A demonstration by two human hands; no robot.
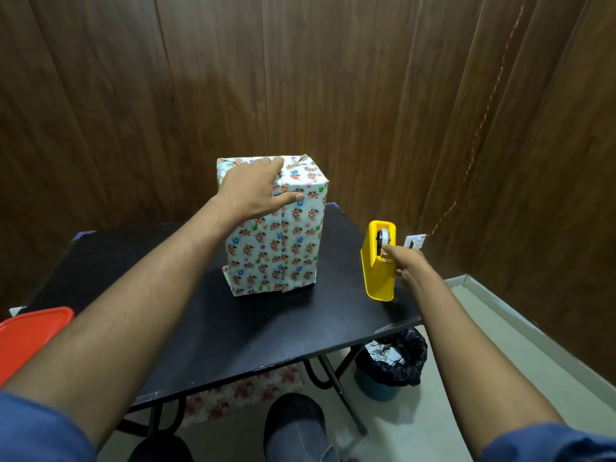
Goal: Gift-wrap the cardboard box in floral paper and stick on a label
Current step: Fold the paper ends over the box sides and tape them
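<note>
The cardboard box [276, 248], wrapped in white floral paper, stands upright on the black table [233, 328]. My left hand [256, 191] rests on its top near edge, fingers spread over the top and the thumb pressing the paper seam on the front face. At the table's right edge stands a yellow tape dispenser [378, 261]. My right hand [405, 265] pinches the tape end at the dispenser's roll with thumb and forefinger.
An orange plastic lid [30, 338] lies at the left edge. Under the table lie spare floral paper [243, 395] and a bin with a black bag [390, 365]. A red string [480, 128] runs to a white wall hook [415, 242]. Wooden wall panels stand behind.
</note>
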